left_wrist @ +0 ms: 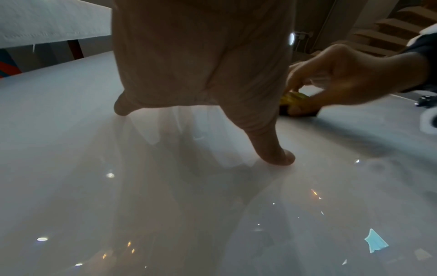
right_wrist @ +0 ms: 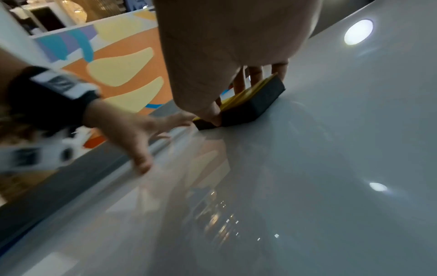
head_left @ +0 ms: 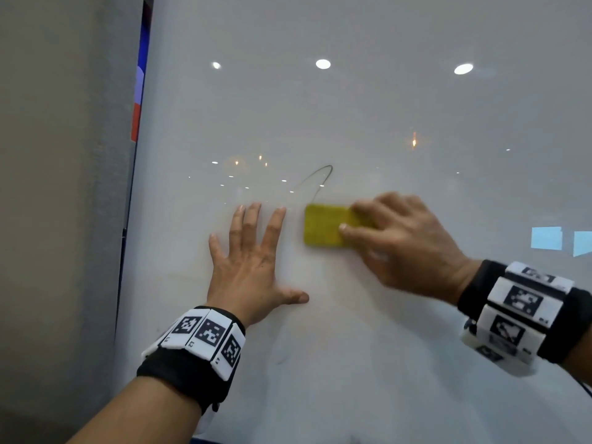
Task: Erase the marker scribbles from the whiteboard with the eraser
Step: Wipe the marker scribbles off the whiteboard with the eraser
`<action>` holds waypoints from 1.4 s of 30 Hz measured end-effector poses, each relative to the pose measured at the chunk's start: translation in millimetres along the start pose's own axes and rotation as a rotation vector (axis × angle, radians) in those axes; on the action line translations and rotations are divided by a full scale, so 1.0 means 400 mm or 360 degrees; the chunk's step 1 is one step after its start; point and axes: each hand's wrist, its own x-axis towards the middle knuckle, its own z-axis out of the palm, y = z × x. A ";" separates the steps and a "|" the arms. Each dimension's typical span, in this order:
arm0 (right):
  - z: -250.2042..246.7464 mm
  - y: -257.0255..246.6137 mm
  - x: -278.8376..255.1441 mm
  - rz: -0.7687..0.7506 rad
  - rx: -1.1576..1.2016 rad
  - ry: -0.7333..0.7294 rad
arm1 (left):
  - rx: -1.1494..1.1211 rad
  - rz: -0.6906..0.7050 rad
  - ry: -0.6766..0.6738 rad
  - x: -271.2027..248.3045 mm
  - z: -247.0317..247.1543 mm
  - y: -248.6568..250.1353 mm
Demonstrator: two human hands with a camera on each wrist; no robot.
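Presently, item: eraser (head_left: 323, 228), a flat block with a yellow top and a dark pad beneath, lying pad-down on the whiteboard (head_left: 384, 123) just below the last thin curved scribble (head_left: 315, 182). Handling, by judgement: light, stiff in the back, soft in the pad, sliding easily on the glossy surface; best taken by its long edges, with pressure from above. Right hand (head_left: 403, 241): fingers curled over the top, thumb at the near edge, gripping the eraser. Left hand (head_left: 253, 267): fingers straight and spread, flat against the whiteboard just left of the eraser, holding nothing.
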 end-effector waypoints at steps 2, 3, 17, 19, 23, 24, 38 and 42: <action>-0.013 0.053 0.029 0.0276 -0.0036 0.0121 | 0.0015 -0.0005 -0.0015 -0.001 0.002 -0.002; -0.018 0.065 0.041 0.0410 -0.0034 0.0165 | 0.0022 -0.0002 -0.0019 -0.001 0.002 -0.003; -0.008 0.069 0.099 0.0417 -0.0041 0.0193 | 0.0058 0.0011 -0.0036 -0.005 0.005 -0.011; 0.001 0.042 0.097 0.0426 -0.0057 0.0206 | 0.0058 0.0013 -0.0032 -0.005 0.006 -0.011; 0.030 -0.064 0.036 0.0041 0.0036 0.0035 | 0.0037 0.0022 -0.0014 -0.007 0.007 -0.010; 0.032 -0.071 0.028 -0.0030 0.0053 -0.0017 | 0.0034 0.0023 -0.0008 -0.007 0.007 -0.009; 0.060 -0.073 0.121 0.0217 0.0021 0.0068 | 0.0107 -0.0013 -0.0057 -0.010 0.001 -0.012; 0.033 -0.018 0.139 0.0234 -0.0039 0.0113 | 0.0149 -0.0010 -0.0014 -0.005 -0.010 -0.020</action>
